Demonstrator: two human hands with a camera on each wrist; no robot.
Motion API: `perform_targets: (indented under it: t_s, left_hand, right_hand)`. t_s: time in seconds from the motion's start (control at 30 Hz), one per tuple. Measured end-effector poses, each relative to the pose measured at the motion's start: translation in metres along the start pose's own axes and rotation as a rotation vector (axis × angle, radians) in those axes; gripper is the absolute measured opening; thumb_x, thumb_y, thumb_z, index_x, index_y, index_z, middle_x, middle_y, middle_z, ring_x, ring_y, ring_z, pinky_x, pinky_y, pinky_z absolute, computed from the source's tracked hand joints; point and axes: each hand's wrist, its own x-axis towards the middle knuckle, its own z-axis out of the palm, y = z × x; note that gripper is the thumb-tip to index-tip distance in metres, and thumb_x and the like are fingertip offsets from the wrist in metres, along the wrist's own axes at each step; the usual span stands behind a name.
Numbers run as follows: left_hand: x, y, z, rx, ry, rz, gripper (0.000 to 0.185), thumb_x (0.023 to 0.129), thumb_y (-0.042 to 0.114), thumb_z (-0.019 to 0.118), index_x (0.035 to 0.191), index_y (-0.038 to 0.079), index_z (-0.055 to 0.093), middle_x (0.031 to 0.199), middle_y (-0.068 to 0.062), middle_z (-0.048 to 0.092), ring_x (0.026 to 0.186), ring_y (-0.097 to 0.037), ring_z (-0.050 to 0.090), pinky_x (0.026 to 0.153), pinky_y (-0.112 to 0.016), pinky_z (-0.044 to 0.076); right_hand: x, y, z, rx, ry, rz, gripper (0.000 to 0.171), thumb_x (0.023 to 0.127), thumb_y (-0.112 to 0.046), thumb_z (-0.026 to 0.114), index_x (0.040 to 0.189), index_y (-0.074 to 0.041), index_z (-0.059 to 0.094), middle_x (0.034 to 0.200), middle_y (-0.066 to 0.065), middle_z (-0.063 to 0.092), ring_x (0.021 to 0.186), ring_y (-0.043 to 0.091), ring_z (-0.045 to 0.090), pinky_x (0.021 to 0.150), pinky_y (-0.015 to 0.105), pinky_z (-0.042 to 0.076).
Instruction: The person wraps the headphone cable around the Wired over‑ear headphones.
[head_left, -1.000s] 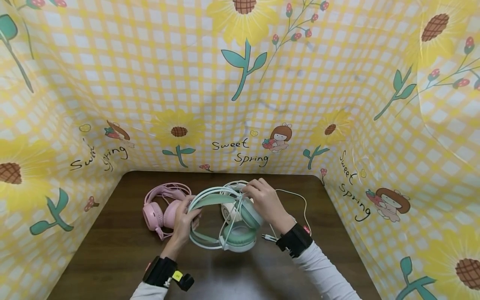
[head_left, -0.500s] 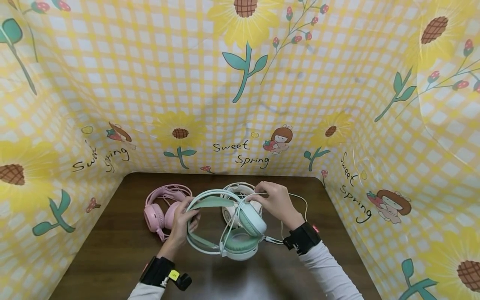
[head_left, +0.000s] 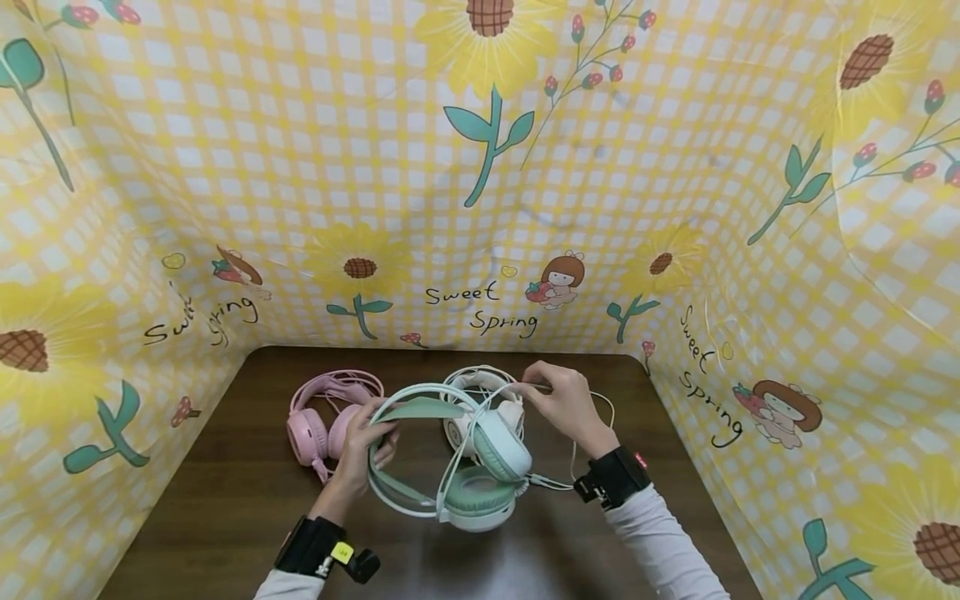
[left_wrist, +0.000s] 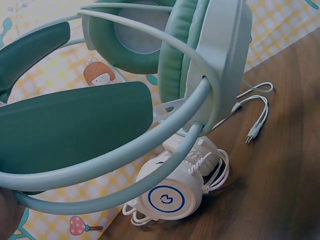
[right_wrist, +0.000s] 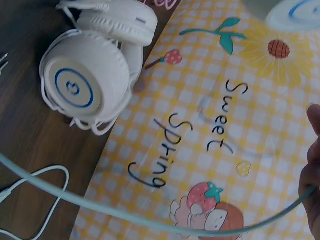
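Observation:
My left hand grips the headband of mint-green headphones, holding them up over the table with both ear cups to the right. In the left wrist view the dark green headband pad fills much of the picture. The right hand pinches a thin pale green cable to the right of the upper ear cup. That cable stretches across the right wrist view to the fingers at its right edge. Part of it still passes around the headphones' frame. White headphones lie behind, partly hidden by the green pair in the head view.
Pink headphones lie on the brown table, left of the left hand. A white cable loops across the table beyond the right hand. Cable plugs show right of the ear cups. Yellow checked cloth walls the back and sides.
My right hand has moved right, away from the ear cups, drawing the cable out with it. The left hand and the green headphones have shifted slightly toward me.

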Motion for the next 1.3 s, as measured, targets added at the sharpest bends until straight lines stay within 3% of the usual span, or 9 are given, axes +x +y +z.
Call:
perform_targets:
  t_s: [0.1,0.17,0.27,0.4,0.6,0.7,0.93,1.17,1.3]
  left_hand:
    - [-0.001,0.0,-0.003,-0.031,-0.01,-0.005,0.028,0.094,-0.01,0.037,0.111,0.004,0.055,0.071,-0.006,0.05,0.041,-0.014,0.018,0.035,-0.033,0.008]
    - [-0.002,-0.001,-0.004,-0.041,-0.007,-0.013,0.027,0.094,-0.01,0.037,0.11,0.005,0.054,0.071,-0.005,0.049,0.041,-0.014,0.017,0.036,-0.033,0.008]
    - [-0.004,-0.001,-0.006,-0.039,0.004,-0.027,0.027,0.094,-0.009,0.037,0.109,0.006,0.054,0.071,-0.005,0.049,0.041,-0.013,0.017,0.036,-0.033,0.008]
    - [-0.005,-0.002,-0.007,-0.05,0.01,-0.042,0.029,0.094,-0.009,0.037,0.109,0.008,0.055,0.07,-0.004,0.049,0.042,-0.017,0.014,0.036,-0.033,0.008]
    - [-0.004,-0.002,-0.007,-0.101,-0.01,-0.039,0.028,0.095,-0.008,0.037,0.112,0.007,0.055,0.072,-0.004,0.049,0.043,-0.017,0.013,0.036,-0.031,0.009]
    - [-0.003,-0.001,-0.007,-0.143,-0.02,-0.04,0.03,0.096,-0.008,0.034,0.112,0.007,0.055,0.072,-0.004,0.049,0.044,-0.017,0.012,0.037,-0.029,0.01]
    - [-0.003,0.002,-0.008,-0.306,-0.054,-0.037,0.037,0.098,-0.01,0.022,0.114,0.006,0.052,0.074,-0.005,0.047,0.045,-0.015,0.01,0.039,-0.024,0.012]
    - [0.001,0.007,-0.006,-0.375,-0.056,-0.037,0.04,0.099,-0.008,0.014,0.113,0.004,0.049,0.074,-0.007,0.045,0.045,-0.015,0.01,0.039,-0.022,0.015]
    - [0.002,0.008,-0.006,-0.421,-0.035,-0.055,0.041,0.1,-0.007,0.012,0.112,0.004,0.049,0.074,-0.007,0.044,0.045,-0.015,0.009,0.04,-0.022,0.015]
  right_hand:
    - [-0.002,0.005,-0.001,-0.032,0.002,0.047,0.024,0.077,-0.024,0.085,0.081,-0.02,0.062,0.071,-0.011,0.061,0.061,0.001,0.054,0.055,0.024,0.045]
    - [-0.003,0.007,-0.002,-0.02,-0.019,0.039,0.02,0.08,-0.022,0.082,0.084,-0.019,0.063,0.074,-0.009,0.062,0.063,0.003,0.054,0.056,0.025,0.045]
    - [-0.003,0.009,-0.004,0.039,-0.053,0.004,0.007,0.088,-0.01,0.073,0.092,-0.012,0.068,0.085,-0.002,0.066,0.073,0.009,0.059,0.062,0.028,0.049]
    - [-0.004,0.011,-0.003,0.099,-0.061,-0.021,0.014,0.09,0.005,0.065,0.1,-0.003,0.069,0.095,0.007,0.067,0.083,0.018,0.064,0.067,0.031,0.052]
    - [-0.007,0.017,0.004,0.015,0.04,0.03,0.014,0.086,-0.012,0.076,0.096,-0.008,0.068,0.088,0.0,0.07,0.077,0.012,0.068,0.063,0.028,0.055]
    - [-0.01,0.02,0.008,0.006,0.076,0.041,0.016,0.082,-0.013,0.08,0.092,-0.011,0.068,0.084,-0.003,0.068,0.073,0.009,0.066,0.06,0.028,0.054]
    - [-0.016,0.025,0.017,0.028,0.047,-0.061,0.012,0.089,-0.004,0.071,0.1,-0.008,0.07,0.091,0.001,0.066,0.073,0.011,0.053,0.06,0.026,0.045]
    - [-0.02,0.028,0.026,0.025,0.011,-0.13,0.025,0.089,0.006,0.067,0.11,-0.006,0.071,0.103,0.004,0.068,0.094,0.019,0.062,0.076,0.032,0.052]
    - [-0.025,0.028,0.029,-0.024,-0.034,-0.159,0.03,0.089,0.006,0.066,0.116,-0.007,0.071,0.103,0.003,0.066,0.093,0.018,0.062,0.074,0.032,0.053]
